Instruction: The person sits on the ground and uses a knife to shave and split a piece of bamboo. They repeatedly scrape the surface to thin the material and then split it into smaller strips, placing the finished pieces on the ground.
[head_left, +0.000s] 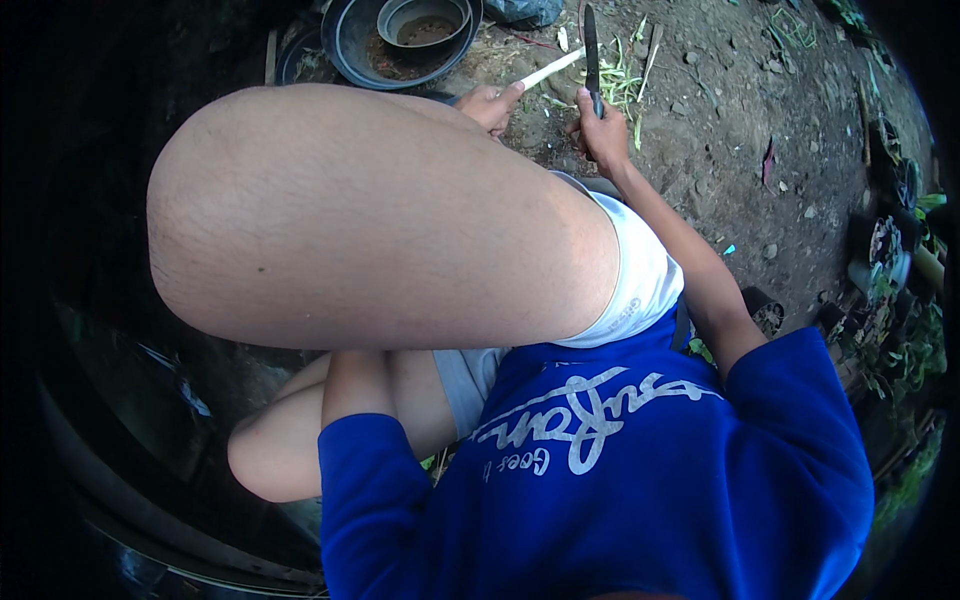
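My left hand (488,108) is closed around the lower end of a slim, pale stick (553,70), which looks peeled and slants up to the right. Part of that hand is hidden behind my raised thigh. A knife (591,48) stands out of my closed right hand (604,132), its long dark blade pointing away from me. The stick's far end comes close to the blade; whether they touch I cannot tell. Beneath and beside the blade, thin green and whitish peelings (622,82) lie scattered on the soil.
A large black basin (352,62) with a smaller round pot (445,40) inside stands beyond my knee. Next to it is a dark plastic bag (527,12). Stony soil (720,110) stretches to the right, toward dark pots and green plants (925,350). My bent leg (380,220) fills the middle.
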